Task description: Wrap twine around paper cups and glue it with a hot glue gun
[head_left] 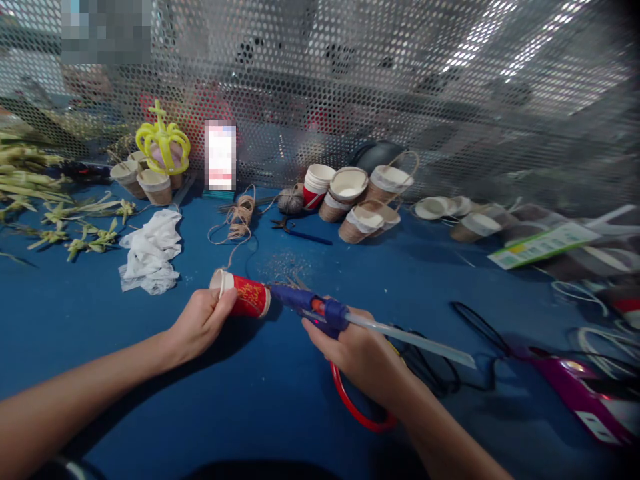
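The left hand [201,321] pinches a red cup [250,298] tipped on its side. The right hand [369,352] grips a blue glue gun [299,301] at the cup's three o'clock, with brown string [241,219] at the cup's twelve o'clock.

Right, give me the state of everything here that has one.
Red paper cup, on its side, mouth leftward
Left hand, closed on the cup
Glue gun, stick loaded, small light lit
Right hand, gripping the glue gun
Phone, upright, screen lit
White cloth, crumpled
Twine bundle, wound, some strands loose
Blue-handled pliers, lying down
Yarn ball, wound
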The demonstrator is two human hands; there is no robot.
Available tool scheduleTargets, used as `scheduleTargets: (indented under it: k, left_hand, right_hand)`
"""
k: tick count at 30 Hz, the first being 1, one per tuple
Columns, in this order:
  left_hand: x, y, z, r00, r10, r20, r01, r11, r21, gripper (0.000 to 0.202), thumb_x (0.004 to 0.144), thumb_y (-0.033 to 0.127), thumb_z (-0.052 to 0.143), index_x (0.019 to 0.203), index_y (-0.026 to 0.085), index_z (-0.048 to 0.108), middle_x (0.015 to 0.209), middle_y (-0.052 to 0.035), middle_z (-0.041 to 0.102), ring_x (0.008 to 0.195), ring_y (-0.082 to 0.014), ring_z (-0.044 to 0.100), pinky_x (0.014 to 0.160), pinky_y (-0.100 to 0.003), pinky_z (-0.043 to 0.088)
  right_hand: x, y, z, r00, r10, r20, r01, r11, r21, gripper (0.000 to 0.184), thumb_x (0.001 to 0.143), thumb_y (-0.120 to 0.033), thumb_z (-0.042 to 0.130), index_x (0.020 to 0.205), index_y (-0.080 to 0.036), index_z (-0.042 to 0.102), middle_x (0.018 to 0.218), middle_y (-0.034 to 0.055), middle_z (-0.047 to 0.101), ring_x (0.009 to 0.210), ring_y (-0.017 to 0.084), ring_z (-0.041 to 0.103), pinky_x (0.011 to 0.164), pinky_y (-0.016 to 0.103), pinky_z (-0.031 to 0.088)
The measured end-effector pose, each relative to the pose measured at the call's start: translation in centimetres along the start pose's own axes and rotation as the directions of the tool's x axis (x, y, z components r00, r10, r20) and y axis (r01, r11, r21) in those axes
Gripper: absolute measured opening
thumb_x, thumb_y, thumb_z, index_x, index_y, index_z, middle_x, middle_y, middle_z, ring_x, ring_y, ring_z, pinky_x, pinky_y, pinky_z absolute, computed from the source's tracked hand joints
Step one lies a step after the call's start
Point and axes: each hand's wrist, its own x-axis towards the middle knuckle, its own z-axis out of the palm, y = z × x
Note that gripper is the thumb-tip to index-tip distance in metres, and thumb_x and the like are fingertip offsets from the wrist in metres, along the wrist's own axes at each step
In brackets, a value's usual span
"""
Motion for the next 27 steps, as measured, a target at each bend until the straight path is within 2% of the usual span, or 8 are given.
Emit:
scheduleTargets:
  k: [3, 8, 15, 17, 19, 22, 25, 27]
  left_hand:
    - [0.0, 0.0, 0.0, 1.0, -0.022, -0.004, 0.022, 1.0, -0.022, 0.041, 0.082, 0.039, 0.033, 0.059, 0.013, 0.054, 0.05, 0.0008, 0.043, 0.047, -0.0105, 0.033, 0.046, -0.023, 0.032]
    - [-0.1, 0.1, 0.0, 0.999, -0.037, -0.001, 0.037, 0.999, -0.039, 0.042, 0.081, 0.041, 0.034, 0.06, 0.012, 0.056, 0.05, 0.0002, 0.045, 0.048, -0.0111, 0.036, 0.047, -0.023, 0.033]
    - [0.0, 0.0, 0.0, 1.0, -0.027, 0.003, 0.027, 0.999, -0.02, 0.044, 0.082, 0.041, 0.031, 0.056, 0.013, 0.053, 0.048, 0.0016, 0.041, 0.045, -0.01, 0.033, 0.045, -0.022, 0.031]
    - [0.0, 0.1, 0.0, 1.0, -0.03, 0.004, 0.03, 0.999, -0.015, 0.043, 0.082, 0.041, 0.031, 0.055, 0.013, 0.052, 0.048, 0.0019, 0.04, 0.046, -0.0099, 0.032, 0.045, -0.022, 0.03]
    - [0.0, 0.2, 0.0, 1.0, -0.024, 0.014, 0.024, 1.0, -0.017, 0.042, 0.082, 0.04, 0.031, 0.056, 0.013, 0.052, 0.049, 0.0017, 0.04, 0.047, -0.0101, 0.033, 0.046, -0.022, 0.031]
    - [0.0, 0.4, -0.1, 0.999, -0.012, 0.03, 0.012, 1.0, -0.012, 0.041, 0.082, 0.038, 0.029, 0.057, 0.014, 0.049, 0.051, 0.0019, 0.038, 0.048, -0.0099, 0.031, 0.046, -0.022, 0.029]
    - [0.1, 0.3, -0.1, 1.0, -0.013, 0.024, 0.013, 1.0, 0.004, 0.04, 0.082, 0.038, 0.028, 0.055, 0.014, 0.046, 0.05, 0.0026, 0.035, 0.048, -0.0094, 0.028, 0.045, -0.022, 0.027]
    - [0.1, 0.2, -0.1, 1.0, -0.014, 0.026, 0.014, 1.0, 0.006, 0.041, 0.082, 0.038, 0.028, 0.056, 0.014, 0.048, 0.051, 0.0022, 0.037, 0.048, -0.0095, 0.03, 0.045, -0.022, 0.028]
  right_hand:
    - [0.1, -0.1, -0.2, 1.0, -0.029, -0.001, 0.029, 0.999, -0.031, 0.041, 0.062, 0.003, 0.044, 0.085, -0.022, 0.066, 0.066, 0.0069, 0.063, 0.068, 0.024, 0.06, 0.049, 0.029, 0.042]
    - [-0.3, 0.0, -0.2, 1.0, -0.008, 0.011, 0.008, 1.0, 0.002, 0.029, 0.074, -0.007, 0.042, 0.083, -0.021, 0.065, 0.056, 0.0046, 0.059, 0.06, 0.02, 0.058, 0.048, 0.028, 0.042]
    - [-1.2, -0.1, 0.5, 0.996, -0.084, 0.034, 0.088, 0.982, -0.165, 0.042, 0.062, 0.001, 0.045, 0.089, -0.025, 0.063, 0.067, 0.0061, 0.064, 0.068, 0.026, 0.06, 0.047, 0.03, 0.04]
    - [-0.9, -0.4, 0.2, 0.999, -0.008, 0.049, 0.013, 0.996, -0.09, 0.04, 0.061, 0.001, 0.046, 0.087, -0.025, 0.063, 0.068, 0.0056, 0.064, 0.068, 0.026, 0.06, 0.047, 0.03, 0.04]
    - [-0.5, -0.6, -0.3, 0.992, 0.111, 0.064, -0.115, 0.991, 0.061, 0.03, 0.067, -0.003, 0.047, 0.083, -0.024, 0.062, 0.067, 0.0042, 0.063, 0.065, 0.022, 0.06, 0.049, 0.029, 0.043]
    - [-0.1, -0.8, -0.9, 0.948, 0.296, 0.114, -0.318, 0.884, 0.342, 0.01, 0.077, -0.017, 0.048, 0.075, -0.021, 0.058, 0.063, 0.0025, 0.061, 0.056, 0.016, 0.058, 0.052, 0.026, 0.045]
    - [0.0, -0.8, -1.2, 0.919, 0.363, 0.157, -0.391, 0.776, 0.495, 0.011, 0.079, -0.022, 0.046, 0.072, -0.02, 0.054, 0.061, 0.0013, 0.059, 0.053, 0.014, 0.057, 0.051, 0.025, 0.045]
    - [-0.1, -0.8, -1.1, 0.923, 0.35, 0.158, -0.38, 0.773, 0.508, 0.01, 0.078, -0.022, 0.046, 0.072, -0.02, 0.053, 0.062, 0.0017, 0.059, 0.054, 0.015, 0.057, 0.053, 0.027, 0.045]
